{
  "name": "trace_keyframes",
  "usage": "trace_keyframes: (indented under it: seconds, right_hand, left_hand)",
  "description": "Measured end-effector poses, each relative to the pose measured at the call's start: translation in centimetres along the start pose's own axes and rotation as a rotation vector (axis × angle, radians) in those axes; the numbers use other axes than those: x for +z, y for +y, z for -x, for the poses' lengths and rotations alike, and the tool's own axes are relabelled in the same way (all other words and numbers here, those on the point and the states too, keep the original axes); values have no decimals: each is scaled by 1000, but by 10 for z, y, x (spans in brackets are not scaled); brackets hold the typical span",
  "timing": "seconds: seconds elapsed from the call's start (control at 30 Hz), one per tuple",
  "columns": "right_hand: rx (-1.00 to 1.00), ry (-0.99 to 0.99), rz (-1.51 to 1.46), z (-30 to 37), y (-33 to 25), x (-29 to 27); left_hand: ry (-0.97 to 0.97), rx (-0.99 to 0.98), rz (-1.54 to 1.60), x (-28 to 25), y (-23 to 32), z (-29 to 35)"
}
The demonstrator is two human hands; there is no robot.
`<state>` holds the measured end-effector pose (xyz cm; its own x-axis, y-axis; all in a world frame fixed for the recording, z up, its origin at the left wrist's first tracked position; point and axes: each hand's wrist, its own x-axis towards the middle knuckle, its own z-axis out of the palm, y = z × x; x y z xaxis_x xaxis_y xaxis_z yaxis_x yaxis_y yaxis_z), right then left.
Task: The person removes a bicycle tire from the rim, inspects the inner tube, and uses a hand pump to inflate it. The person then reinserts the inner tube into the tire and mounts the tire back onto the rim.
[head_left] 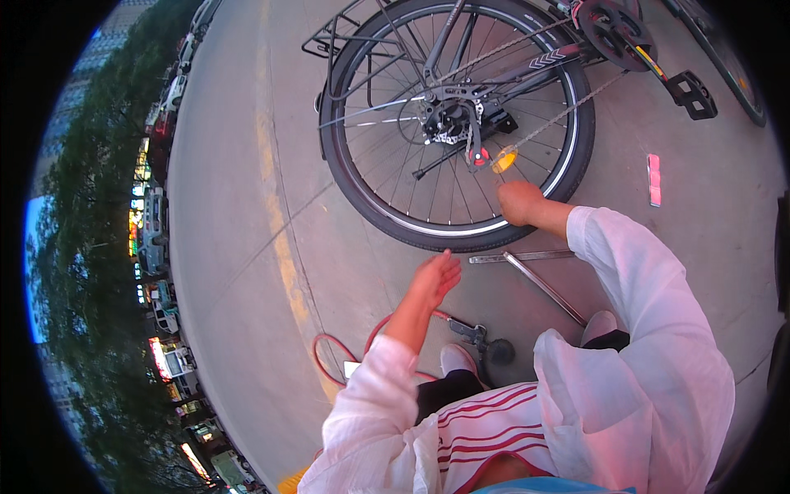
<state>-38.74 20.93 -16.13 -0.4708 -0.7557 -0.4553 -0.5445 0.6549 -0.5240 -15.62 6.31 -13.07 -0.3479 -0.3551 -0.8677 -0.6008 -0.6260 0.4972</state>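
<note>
A bicycle rear wheel (pixel 461 239) with a black tyre and wire spokes fills the upper middle of the head view. My right hand (pixel 520 202) is closed at the wheel's lower right rim, just below a yellow spoke reflector (pixel 504 160); its fingertips are hidden, so whatever they grip does not show. Just below the tyre's bottom edge, my left hand (pixel 437 278) is open, fingers stretched toward the tyre and nothing in them. At the hub sit the sprocket and derailleur (pixel 475 148), with the chain (pixel 553 119) running to the crankset (pixel 613 33).
Metal bars (pixel 543 288) lie on the concrete below the wheel. A red hose (pixel 322 359) and a black pump head (pixel 467 331) lie near my feet. A pink strip (pixel 654 179) is at the right. Another wheel (pixel 732 74) stands far right; parked cars (pixel 154 222) line the left.
</note>
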Motion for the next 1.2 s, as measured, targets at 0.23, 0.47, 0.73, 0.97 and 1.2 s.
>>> trace_keyframes:
  seconds: [0.23,0.47,0.73,0.97,1.2]
  right_hand:
    - [-54,-44,23,7,5,-11]
    - [-92,-57,19,3,2,-7]
    - [-100,-22,13,3,10,0]
    - [-105,5,-10,7,9,-2]
    - [-117,-41,11,2,11,-1]
  left_hand:
    - [-177,158,-223,-23,44,193]
    - [12,418,-795,-33,15,206]
    - [-190,361,-1391,-6,23,213]
    - [-137,440,-1442,-5,25,210]
    - [-172,419,-1439,-2,27,209]
